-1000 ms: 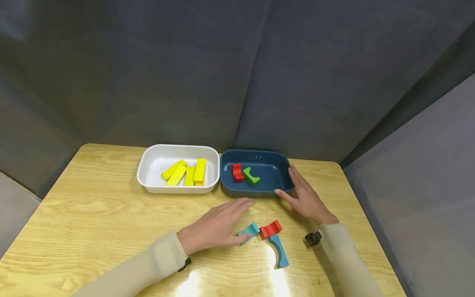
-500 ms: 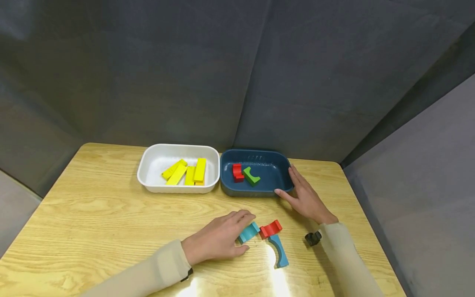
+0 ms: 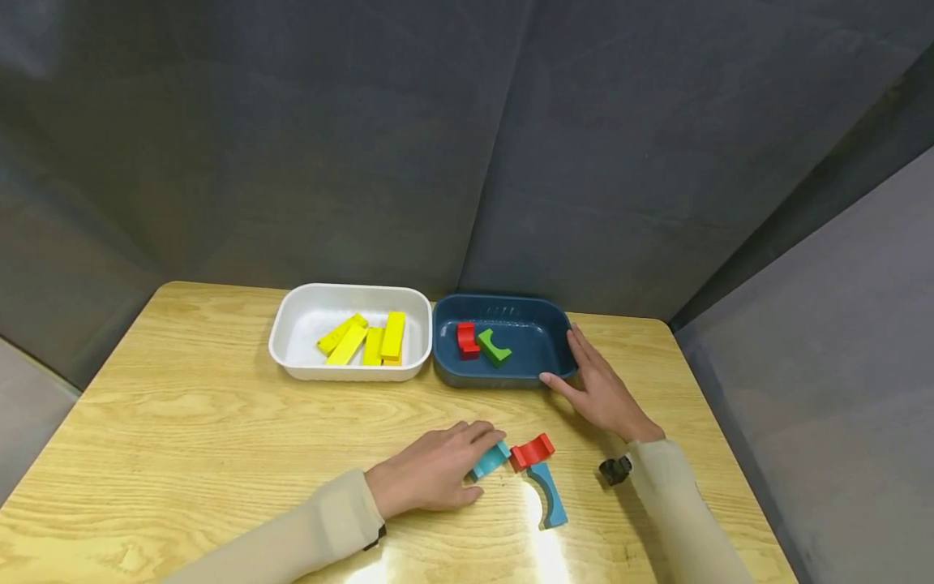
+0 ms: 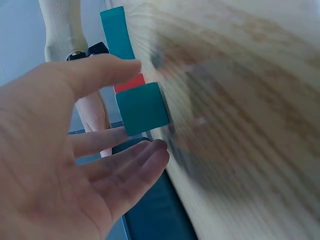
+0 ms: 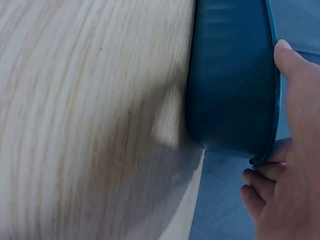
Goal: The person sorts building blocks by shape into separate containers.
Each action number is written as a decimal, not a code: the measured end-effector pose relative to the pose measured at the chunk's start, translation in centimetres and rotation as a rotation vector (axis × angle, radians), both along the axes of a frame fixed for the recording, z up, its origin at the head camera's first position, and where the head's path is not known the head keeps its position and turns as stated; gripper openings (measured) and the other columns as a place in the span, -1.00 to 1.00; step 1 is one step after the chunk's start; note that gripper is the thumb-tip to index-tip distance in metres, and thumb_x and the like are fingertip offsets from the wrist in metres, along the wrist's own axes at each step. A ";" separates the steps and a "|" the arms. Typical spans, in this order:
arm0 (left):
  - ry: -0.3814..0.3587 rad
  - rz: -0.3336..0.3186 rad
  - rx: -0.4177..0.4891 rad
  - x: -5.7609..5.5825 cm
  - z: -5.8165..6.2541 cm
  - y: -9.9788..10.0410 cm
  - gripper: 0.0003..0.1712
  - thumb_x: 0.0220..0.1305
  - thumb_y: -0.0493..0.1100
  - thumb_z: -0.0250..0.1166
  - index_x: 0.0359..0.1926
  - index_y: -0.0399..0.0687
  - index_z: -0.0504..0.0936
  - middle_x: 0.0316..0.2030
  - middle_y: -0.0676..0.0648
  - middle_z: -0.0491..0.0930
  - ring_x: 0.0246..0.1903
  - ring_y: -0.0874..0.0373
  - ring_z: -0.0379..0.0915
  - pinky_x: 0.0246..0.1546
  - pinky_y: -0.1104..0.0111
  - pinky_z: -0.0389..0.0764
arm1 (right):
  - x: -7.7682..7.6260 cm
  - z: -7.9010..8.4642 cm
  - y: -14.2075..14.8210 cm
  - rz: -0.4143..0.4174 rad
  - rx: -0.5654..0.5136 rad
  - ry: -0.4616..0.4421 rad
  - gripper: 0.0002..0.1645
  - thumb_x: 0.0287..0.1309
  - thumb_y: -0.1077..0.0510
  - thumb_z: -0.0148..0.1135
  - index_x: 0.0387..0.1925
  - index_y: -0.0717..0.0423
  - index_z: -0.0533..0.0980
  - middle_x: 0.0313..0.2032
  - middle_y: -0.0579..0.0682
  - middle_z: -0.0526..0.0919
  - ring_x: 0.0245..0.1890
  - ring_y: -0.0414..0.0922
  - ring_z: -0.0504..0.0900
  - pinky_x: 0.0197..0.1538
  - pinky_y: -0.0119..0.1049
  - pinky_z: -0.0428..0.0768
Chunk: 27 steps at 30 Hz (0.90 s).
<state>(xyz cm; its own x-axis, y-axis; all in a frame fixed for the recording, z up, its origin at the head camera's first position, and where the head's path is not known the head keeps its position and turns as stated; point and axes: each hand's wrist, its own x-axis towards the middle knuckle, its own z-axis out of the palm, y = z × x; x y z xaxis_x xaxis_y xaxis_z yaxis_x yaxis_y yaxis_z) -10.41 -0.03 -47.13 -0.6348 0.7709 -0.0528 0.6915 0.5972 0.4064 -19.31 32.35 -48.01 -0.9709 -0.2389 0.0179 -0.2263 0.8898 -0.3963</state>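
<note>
- One dark grey curtain (image 3: 350, 138) fills the background beyond the far edge of the table.
- One pale wood-grain table (image 3: 219, 470) carries everything; light glares off its near part.
- Two beige sleeves (image 3: 292, 531) come in from the near edge.
- One white tray (image 3: 350, 373) stands near the table's far edge, left of centre. At least four yellow blocks (image 3: 392, 336) lie in it at mixed angles, some overlapping.
- One dark blue tray (image 3: 536, 345) stands just beside it, on the right.
- The left hand (image 3: 435, 469) is spread fairly wide at the teal block, thumb on the near side and bent fingers on the far side. The left wrist view shows the block in line with that gap; whether a fingertip touches it, I cannot tell.
- The right hand (image 3: 607, 396) rests at the dark blue tray's near right corner, thumb and fingers wide apart, thumb against the rim.
- One blue arch block (image 3: 554, 504) lies nearest the table's front edge, at the end of the red arch block.
- The red arch block (image 3: 535, 452) lies just right of the teal block (image 3: 490, 461), both on the table before the dark blue tray.
- Two smaller-looking notched blocks, a green piece (image 3: 495, 349) and a red piece (image 3: 467, 342), lie side by side in the dark blue tray's left half.
</note>
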 end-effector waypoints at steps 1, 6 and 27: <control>-0.001 0.001 0.002 0.0 0.0 0.1 -0.14 0.39 0.00 0.46 0.61 0.04 0.33 0.51 -0.04 0.38 0.34 0.05 0.47 0.25 0.17 0.65 | 0.0 0.0 0.0 -0.001 0.000 -0.002 0.30 0.42 -0.51 0.16 0.75 0.10 -0.18 0.74 0.11 -0.21 0.69 0.28 -0.04 0.58 0.40 0.09; -0.003 0.001 0.015 0.0 0.0 0.3 -0.22 0.42 -0.11 0.44 0.58 0.03 0.38 0.44 -0.04 0.45 0.24 0.12 0.51 0.20 0.26 0.66 | 0.0 0.0 0.0 -0.002 -0.002 0.000 0.29 0.42 -0.51 0.17 0.75 0.09 -0.18 0.74 0.11 -0.21 0.69 0.28 -0.04 0.58 0.41 0.09; 0.015 -0.007 0.020 -0.3 -0.2 1.0 -0.25 0.34 -0.17 0.52 0.50 -0.03 0.47 0.23 -0.04 0.60 0.03 0.23 0.56 0.10 0.41 0.66 | 0.1 0.0 0.0 -0.008 -0.006 -0.005 0.29 0.42 -0.50 0.17 0.75 0.10 -0.18 0.74 0.11 -0.21 0.68 0.30 -0.03 0.57 0.42 0.10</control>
<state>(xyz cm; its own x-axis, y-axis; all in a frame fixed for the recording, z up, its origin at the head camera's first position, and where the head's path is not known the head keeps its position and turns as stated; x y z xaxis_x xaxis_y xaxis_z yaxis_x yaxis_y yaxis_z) -10.69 0.98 -47.32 -0.6297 0.7763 -0.0279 0.7020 0.5841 0.4074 -19.24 32.32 -48.00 -0.9727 -0.2315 0.0139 -0.2174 0.8893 -0.4024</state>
